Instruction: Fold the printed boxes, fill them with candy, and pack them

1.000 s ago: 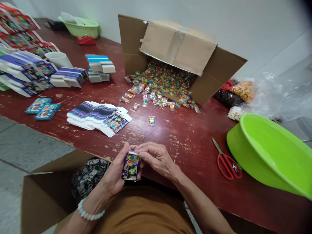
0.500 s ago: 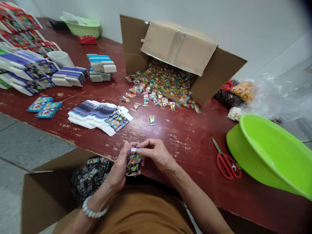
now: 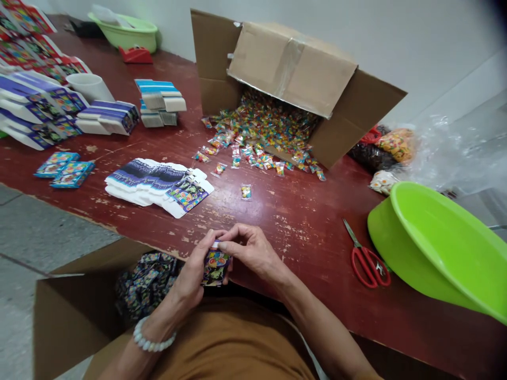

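Close to my body, over the table's front edge, a small purple and black candy box (image 3: 216,268) stands in my hands. My left hand (image 3: 194,277) is wrapped round it from the left and behind. The fingers and thumb of my right hand (image 3: 253,253) pinch the box's top end, where a bit of white flap shows. Farther off lies a fanned stack of flat purple and white cartons (image 3: 158,184). One wrapped candy packet (image 3: 246,191) rests alone beyond my hands.
An open cardboard box (image 3: 293,68) on its side spills wrapped candies. Red-handled scissors (image 3: 368,264) and a green basin (image 3: 400,237) stand right. Left are blue boxes (image 3: 73,174), stacked cartons (image 3: 43,100) and a white cup (image 3: 89,87). Below the edge, a carton (image 3: 71,311) holds dark packets (image 3: 148,285).
The white flap at the box's top shows less than before, under my right fingers. The view has shifted slightly; both hands stay on the box.
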### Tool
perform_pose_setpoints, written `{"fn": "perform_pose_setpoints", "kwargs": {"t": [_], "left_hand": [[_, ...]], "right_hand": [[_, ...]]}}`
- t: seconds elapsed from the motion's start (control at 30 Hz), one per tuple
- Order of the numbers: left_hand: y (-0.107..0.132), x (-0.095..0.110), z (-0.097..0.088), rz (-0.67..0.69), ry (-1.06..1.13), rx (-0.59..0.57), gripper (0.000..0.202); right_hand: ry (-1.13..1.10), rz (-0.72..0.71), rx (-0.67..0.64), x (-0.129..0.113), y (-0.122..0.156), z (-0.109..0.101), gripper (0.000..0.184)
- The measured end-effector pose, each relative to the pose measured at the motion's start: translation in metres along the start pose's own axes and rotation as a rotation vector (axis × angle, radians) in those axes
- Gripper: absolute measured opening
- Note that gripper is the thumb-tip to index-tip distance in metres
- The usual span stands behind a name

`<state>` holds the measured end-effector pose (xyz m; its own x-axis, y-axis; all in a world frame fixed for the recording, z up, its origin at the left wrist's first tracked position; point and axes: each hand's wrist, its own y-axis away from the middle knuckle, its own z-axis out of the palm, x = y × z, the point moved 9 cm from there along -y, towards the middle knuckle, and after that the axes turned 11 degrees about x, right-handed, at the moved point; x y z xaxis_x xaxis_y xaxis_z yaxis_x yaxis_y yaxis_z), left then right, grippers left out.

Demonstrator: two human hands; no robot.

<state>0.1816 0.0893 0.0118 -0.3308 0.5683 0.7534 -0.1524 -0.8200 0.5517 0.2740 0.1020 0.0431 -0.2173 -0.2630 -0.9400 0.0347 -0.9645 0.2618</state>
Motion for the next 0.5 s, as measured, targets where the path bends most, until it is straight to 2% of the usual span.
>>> {"fn": "perform_pose_setpoints", "kwargs": {"t": [0.13, 0.23, 0.37, 0.5], "left_hand": [[-0.005, 0.004, -0.004, -0.042, 0.127, 0.070, 0.035], [-0.004, 0.004, -0.005, -0.078, 0.150, 0.090, 0.028], [0.000, 0.005, 0.000, -0.076, 0.134, 0.065, 0.040], [0.002, 0.007, 0.002, -0.052, 0.097, 0.065, 0.049]], "right_hand": [[0.099, -0.134, 0.086, -0.004, 0.003, -0.005, 0.020], [-0.038, -0.036, 0.054, 0.006, 0.003, -0.002, 0.032], [-0.163, 0.101, 0.004, 0.014, 0.000, 0.001, 0.042], [-0.125, 0.093, 0.033, 0.011, -0.006, -0.005, 0.038]]}}
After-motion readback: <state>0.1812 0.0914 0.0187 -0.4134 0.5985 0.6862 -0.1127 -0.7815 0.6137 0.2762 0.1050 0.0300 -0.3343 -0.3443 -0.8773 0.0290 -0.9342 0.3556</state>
